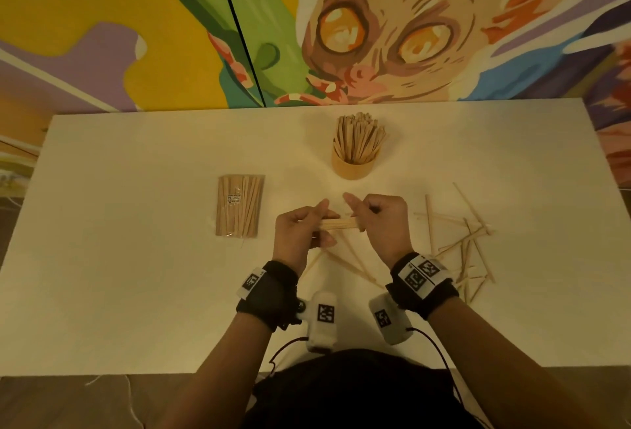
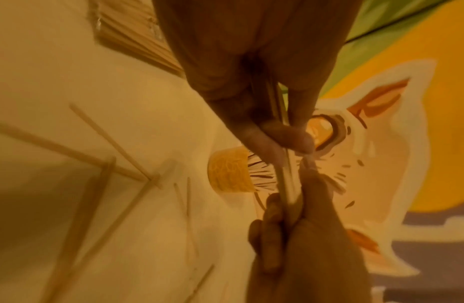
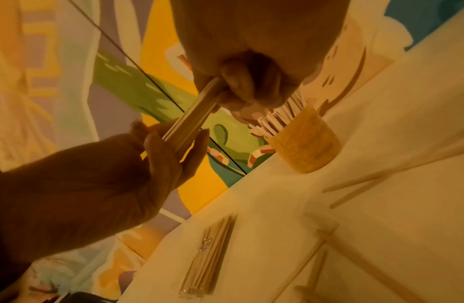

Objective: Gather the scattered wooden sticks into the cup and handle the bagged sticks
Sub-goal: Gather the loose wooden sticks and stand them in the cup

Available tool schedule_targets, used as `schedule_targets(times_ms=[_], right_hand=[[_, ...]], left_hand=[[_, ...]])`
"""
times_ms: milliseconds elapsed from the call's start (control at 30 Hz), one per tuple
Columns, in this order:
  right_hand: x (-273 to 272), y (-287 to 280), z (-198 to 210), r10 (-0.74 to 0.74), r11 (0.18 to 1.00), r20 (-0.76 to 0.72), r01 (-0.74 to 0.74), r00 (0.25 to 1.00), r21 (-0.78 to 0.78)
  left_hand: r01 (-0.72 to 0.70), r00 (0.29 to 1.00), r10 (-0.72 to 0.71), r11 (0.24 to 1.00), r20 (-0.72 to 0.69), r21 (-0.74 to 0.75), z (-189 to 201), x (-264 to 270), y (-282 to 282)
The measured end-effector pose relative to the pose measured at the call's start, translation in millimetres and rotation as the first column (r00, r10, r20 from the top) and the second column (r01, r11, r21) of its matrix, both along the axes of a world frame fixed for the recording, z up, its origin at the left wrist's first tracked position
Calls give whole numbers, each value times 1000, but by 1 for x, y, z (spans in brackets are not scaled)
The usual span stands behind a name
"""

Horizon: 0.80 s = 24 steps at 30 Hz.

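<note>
Both hands hold one small bundle of wooden sticks [image 1: 339, 223] level above the table. My left hand [image 1: 302, 229] pinches its left end; the right hand [image 1: 375, 220] grips the right end in curled fingers. The same bundle [image 2: 287, 184] [image 3: 191, 121] runs between the hands in the wrist views. A round wooden cup [image 1: 353, 164] [image 2: 229, 171] [image 3: 303, 143], packed with upright sticks, stands behind the hands. A clear bag of sticks [image 1: 240, 205] [image 3: 208, 260] lies flat to the left. Loose sticks [image 1: 467, 241] are scattered on the right, and a few more loose sticks [image 1: 348, 263] lie under the hands.
The white table [image 1: 136, 292] meets a painted mural wall [image 1: 375, 36] along its far edge. Black wrist straps with white camera units [image 1: 322, 321] sit on both forearms, with thin cables trailing toward the body.
</note>
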State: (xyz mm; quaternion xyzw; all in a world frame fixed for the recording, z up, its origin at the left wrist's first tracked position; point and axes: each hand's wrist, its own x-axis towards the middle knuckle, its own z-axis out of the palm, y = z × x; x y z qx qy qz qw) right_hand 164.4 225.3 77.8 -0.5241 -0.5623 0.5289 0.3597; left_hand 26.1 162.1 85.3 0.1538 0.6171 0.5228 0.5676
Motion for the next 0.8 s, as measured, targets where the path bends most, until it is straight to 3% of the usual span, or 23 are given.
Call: schedule_targets(times_ms=[100,200,333,467,633,800], right_hand=[[-1,-4,2,39,998,-14,-38,999,48],[1,-7,6,60,998,-41,-58,997,36],[11,-3,11,-3,995,-189,-16,982,-96],[10,3,22,50,992,-226,-74,973,-99],[3,16,29,-42,993,-306,5,951,-119],[5,30,20,-32,994,-263,3,964,-111]], left_hand=[[-114,991,117,992,60,-51,3,2,3],[-93,996,93,993,-6,-72,2,2,1],[-110,990,110,994,-84,-4,6,-1,2],[-145,977,154,987,-146,67,13,-3,19],[-113,989,124,985,-79,134,19,3,35],[-87,996,85,987,23,134,10,2,47]])
